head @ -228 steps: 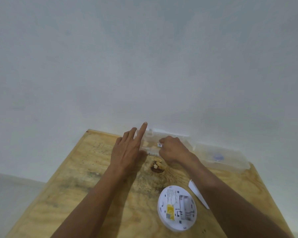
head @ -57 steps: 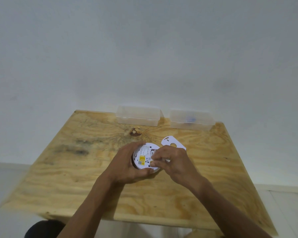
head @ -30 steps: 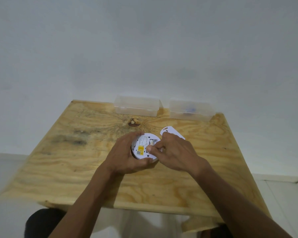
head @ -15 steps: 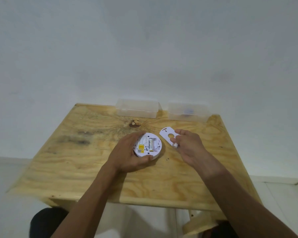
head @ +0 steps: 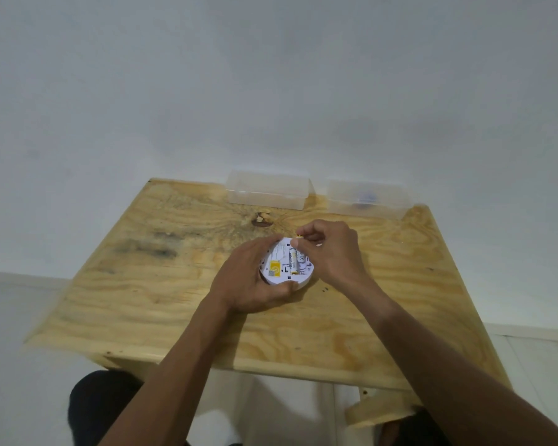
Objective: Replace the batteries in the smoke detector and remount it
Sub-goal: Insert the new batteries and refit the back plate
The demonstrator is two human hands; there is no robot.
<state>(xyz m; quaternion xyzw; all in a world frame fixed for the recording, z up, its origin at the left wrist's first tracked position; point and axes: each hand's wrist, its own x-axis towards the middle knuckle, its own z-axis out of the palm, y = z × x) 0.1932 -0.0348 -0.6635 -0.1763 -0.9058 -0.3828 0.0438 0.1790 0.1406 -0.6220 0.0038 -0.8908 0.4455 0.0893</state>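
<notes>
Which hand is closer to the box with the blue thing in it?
The right hand. It is just in front of the box. The left hand is farther back and off to the left, holding the smoke detector.

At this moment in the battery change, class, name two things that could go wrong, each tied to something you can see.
1. The right hand pinches a small battery at the far rim of the round white smoke detector; it could slip from the fingers and roll across the plywood table.
2. One battery already in the bay sits beside the free slot; the new one might go in reversed, since polarity marks are unreadable here.
</notes>
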